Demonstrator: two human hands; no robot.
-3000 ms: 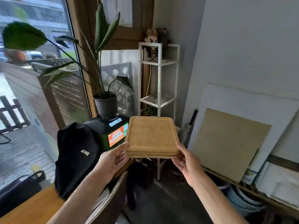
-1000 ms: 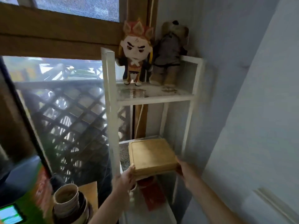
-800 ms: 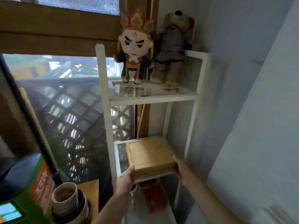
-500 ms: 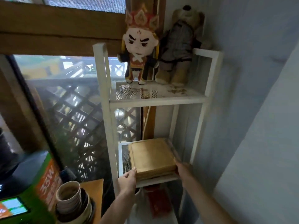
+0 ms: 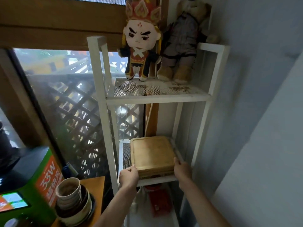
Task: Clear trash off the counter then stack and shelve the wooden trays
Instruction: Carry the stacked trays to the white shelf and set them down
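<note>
A stack of wooden trays (image 5: 152,154) lies flat on the middle shelf (image 5: 155,180) of a white metal rack, a little right of the shelf's centre. My left hand (image 5: 128,176) curls around the stack's front left corner. My right hand (image 5: 182,169) presses against the front right side. Both hands are still on the trays, which rest on the mesh. I can tell at least two trays by their edges.
Two plush toys, a crowned doll (image 5: 141,45) and a bear (image 5: 183,41), stand on the top shelf. A stack of used paper bowls (image 5: 72,202) sits on the wooden counter (image 5: 95,185) beside a green machine (image 5: 37,177). A red item (image 5: 157,200) lies below. A wall (image 5: 262,112) closes the right side.
I carried the tray stack from in front of me to the rack and slid it onto the middle shelf. Over the last second it moved deeper in and settled flat.
</note>
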